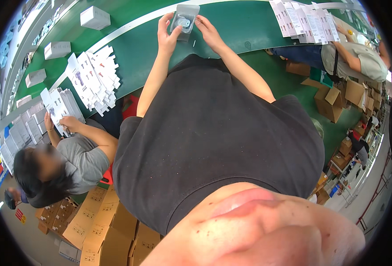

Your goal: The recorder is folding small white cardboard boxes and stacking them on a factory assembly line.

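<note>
Both my hands hold a small clear plastic pouch [183, 20] with a pale blue-grey item inside, above the green work table [236, 26]. My left hand [167, 32] grips the pouch's left edge with fingers and thumb. My right hand [208, 30] pinches its right edge. The pouch hangs upright between the two hands. My black shirt fills the middle of the view and hides the table's near edge.
Flat white printed cartons [94, 77] lie fanned to my left, where a seated co-worker's hands [67, 124] handle another stack. White boxes [95, 17] ride a belt at far left. More flat cartons [304, 20] lie right, beside another person [355, 57]. Brown boxes [103, 226] stand below.
</note>
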{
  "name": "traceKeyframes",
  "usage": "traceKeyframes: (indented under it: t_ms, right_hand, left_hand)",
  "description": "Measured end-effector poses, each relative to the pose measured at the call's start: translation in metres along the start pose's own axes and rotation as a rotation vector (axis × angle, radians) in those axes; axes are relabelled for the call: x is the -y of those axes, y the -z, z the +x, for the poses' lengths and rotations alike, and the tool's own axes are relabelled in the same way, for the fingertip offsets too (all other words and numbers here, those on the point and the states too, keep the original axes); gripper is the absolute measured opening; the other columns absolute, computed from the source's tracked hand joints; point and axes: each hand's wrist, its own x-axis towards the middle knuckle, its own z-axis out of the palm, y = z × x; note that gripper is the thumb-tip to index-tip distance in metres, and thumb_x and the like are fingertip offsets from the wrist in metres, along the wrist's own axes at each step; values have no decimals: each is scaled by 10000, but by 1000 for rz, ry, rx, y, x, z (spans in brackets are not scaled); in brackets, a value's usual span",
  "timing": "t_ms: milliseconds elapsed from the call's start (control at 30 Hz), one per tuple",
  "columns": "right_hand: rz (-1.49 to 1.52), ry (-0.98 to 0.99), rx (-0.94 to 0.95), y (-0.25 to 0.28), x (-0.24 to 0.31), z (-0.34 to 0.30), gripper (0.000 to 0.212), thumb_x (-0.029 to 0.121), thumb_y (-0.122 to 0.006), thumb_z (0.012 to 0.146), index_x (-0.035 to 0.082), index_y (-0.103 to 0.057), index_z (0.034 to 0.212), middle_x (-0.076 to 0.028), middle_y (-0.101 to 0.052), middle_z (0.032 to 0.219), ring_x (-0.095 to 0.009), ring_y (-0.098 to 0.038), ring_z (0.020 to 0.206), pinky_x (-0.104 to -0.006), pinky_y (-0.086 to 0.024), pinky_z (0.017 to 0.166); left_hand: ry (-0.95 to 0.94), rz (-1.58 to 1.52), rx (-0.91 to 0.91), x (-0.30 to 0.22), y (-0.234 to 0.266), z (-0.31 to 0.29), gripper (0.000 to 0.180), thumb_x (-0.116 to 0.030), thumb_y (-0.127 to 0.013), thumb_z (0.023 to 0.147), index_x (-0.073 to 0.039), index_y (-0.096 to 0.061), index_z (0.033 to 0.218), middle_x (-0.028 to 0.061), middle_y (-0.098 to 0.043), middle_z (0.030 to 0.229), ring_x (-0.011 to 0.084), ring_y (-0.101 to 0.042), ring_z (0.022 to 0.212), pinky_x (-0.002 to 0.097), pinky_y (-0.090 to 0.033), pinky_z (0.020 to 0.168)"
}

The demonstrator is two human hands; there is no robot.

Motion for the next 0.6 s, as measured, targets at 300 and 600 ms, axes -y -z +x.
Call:
traceKeyframes:
  t_ms: [300,600]
  right_hand:
    - [-38,-19,-19,-7,-14,1,498,280,-552,1029,8,-463,1438,-117,-576,1362,-204,-563,1180,-301,-449,989]
    - [-395,285,-136,-17,6,3,465,219,-626,966,38,-538,1385,-136,-616,1305,-237,-609,1131,-333,-502,930]
  left_hand:
    - [-22,229,-50,-5,-1,-1,376,-98,-642,922,-45,-610,1292,133,-583,1309,273,-572,1179,338,-481,968]
    - [-254,375,61,3,2,-7,299,-54,-674,890,-52,-694,1189,140,-540,1372,286,-554,1213,348,-492,967]
